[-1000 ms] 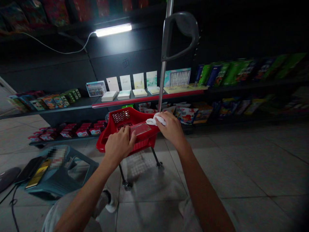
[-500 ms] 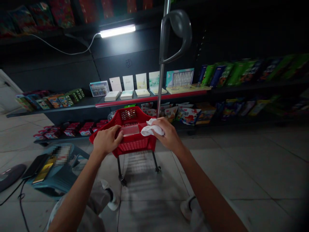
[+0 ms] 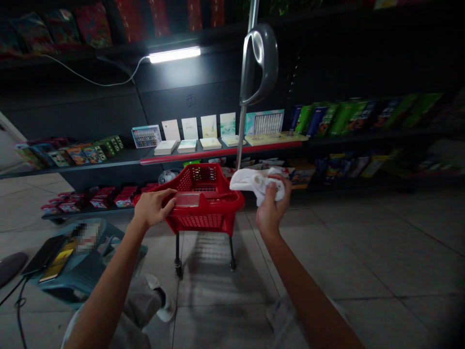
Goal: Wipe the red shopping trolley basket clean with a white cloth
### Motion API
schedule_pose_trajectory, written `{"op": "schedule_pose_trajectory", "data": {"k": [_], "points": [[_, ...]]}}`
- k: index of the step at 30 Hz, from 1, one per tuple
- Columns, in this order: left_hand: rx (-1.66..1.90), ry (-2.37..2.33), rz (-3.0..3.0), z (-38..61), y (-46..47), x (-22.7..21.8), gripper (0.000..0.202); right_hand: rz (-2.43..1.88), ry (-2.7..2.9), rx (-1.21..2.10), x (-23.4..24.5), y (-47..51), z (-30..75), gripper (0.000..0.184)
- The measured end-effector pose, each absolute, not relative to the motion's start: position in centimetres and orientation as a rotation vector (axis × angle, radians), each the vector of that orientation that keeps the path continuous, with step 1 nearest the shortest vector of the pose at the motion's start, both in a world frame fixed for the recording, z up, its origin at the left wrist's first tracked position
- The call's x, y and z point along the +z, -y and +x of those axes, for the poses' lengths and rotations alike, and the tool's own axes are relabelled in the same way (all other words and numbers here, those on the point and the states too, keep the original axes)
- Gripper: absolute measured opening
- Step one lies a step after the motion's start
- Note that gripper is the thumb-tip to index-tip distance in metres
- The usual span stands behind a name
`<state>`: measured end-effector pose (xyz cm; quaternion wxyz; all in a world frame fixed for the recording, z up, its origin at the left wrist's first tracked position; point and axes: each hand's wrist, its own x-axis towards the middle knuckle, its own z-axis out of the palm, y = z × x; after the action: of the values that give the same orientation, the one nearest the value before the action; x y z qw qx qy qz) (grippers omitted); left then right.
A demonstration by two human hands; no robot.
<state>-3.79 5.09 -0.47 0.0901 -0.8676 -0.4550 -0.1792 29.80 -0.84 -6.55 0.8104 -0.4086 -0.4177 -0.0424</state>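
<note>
A small red shopping basket on wheels (image 3: pixel 203 220) stands on the tiled floor in front of me, with a tall grey pole and handle (image 3: pixel 258 63) rising from its far side. My left hand (image 3: pixel 152 207) grips the basket's near rim, fingers curled over it beside a clear plastic plate (image 3: pixel 188 199). To the right of the basket, my right hand (image 3: pixel 271 206) is lifted clear of it and closed on a crumpled white cloth (image 3: pixel 254 182).
Dark store shelves run along the back with notebooks (image 3: pixel 198 144), paint sets and coloured packets (image 3: pixel 337 118). A teal plastic stool (image 3: pixel 87 269) at the left carries phones (image 3: pixel 43 254). A lit tube lamp (image 3: pixel 174 54) hangs above. My shoes show on the tiles.
My right hand lifted the white cloth off the basket's right rim and raised it to the right. The basket turned to face me squarely, with my left hand still on the rim.
</note>
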Motion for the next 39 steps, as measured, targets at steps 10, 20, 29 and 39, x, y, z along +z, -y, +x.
{"op": "schedule_pose_trajectory", "data": {"k": [10,20,29,39], "points": [[-0.645,1.253,-2.762,-5.2,-7.6,-0.3,0.055,-0.824,0.860,0.215,-5.5,-1.8,28.5,0.062],[-0.890,1.408,-2.755,-4.8,-10.7,-1.5,0.057,-0.932,1.209,0.177,-5.3,-1.2,27.5,0.051],[-0.901,1.799,-2.530,-2.8,-11.1,-1.1,0.061,-0.982,1.263,0.285,-10.0,-0.5,27.6,0.050],[-0.742,0.857,-2.742,5.2,-1.1,-2.3,0.046,-1.034,1.150,0.099,-12.1,-0.7,25.0,0.045]]}}
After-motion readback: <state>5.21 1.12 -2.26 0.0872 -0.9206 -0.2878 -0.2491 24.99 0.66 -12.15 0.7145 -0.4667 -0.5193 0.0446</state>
